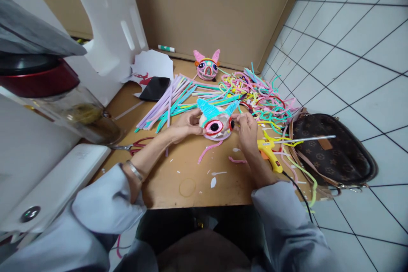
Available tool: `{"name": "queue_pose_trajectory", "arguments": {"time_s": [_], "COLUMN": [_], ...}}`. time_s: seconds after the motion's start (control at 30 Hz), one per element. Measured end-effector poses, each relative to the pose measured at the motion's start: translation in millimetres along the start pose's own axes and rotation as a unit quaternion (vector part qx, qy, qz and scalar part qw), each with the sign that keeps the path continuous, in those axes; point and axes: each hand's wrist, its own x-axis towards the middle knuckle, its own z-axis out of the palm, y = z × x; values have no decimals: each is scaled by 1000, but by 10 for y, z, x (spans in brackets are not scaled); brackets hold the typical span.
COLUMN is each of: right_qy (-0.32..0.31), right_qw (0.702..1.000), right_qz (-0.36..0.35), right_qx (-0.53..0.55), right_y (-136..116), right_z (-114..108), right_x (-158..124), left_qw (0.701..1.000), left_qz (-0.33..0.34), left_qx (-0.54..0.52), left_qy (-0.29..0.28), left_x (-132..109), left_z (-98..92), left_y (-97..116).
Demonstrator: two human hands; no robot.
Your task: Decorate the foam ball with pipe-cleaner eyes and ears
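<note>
A round animal-head craft point(219, 122) with blue pipe-cleaner ears and a large pink, red-rimmed eye sits over the cardboard surface in front of me. My left hand point(187, 126) grips it from the left side, fingers wrapped against its edge. On the other side, my right hand point(246, 128) pinches at the second eye point(232, 124), a black disc with a red rim, against the craft. Fingers partly hide that eye. Below the craft lies a bent pink pipe cleaner point(208, 152). A yellow glue gun point(269, 153) rests close to my right wrist.
Straight pipe cleaners point(168, 102), a tangled pile of them point(258, 97) and a finished pink-eared head point(207, 68) lie behind. A phone point(155, 88) and red scissors point(137, 146) are left, near a glass jar point(79, 110). A brown bag point(334, 148) stands right.
</note>
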Motion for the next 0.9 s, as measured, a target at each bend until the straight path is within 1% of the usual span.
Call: {"name": "queue_pose_trajectory", "arguments": {"time_s": [0.13, 0.2, 0.3, 0.4, 0.57, 0.77, 0.9], "right_qy": [31, 31, 15, 1, 9, 3, -3], "right_qw": [998, 997, 998, 999, 998, 997, 994], "right_qz": [-43, -56, -52, -48, -46, -47, -68], "right_qx": [-35, -30, -15, -23, -38, -65, -90], "right_y": [11, 16, 3, -35, -74, -63, -58], "right_z": [17, 26, 26, 14, 9, 7, -7], "right_x": [8, 10, 5, -10, -23, -26, -31], "left_qw": [1000, 1000, 1000, 1000, 1000, 1000, 999], "left_qz": [7, 7, 6, 9, 2, -3, 9], "left_qx": [0, 2, 6, 7, 8, 15, 32], "left_qy": [-4, -3, -3, -7, -11, -12, -4], "left_x": [5, 7, 8, 7, 5, 3, 2], "left_z": [-8, -11, -12, -12, -18, -19, -11], "left_y": [-21, -25, -21, -17, -26, -28, -18]}}
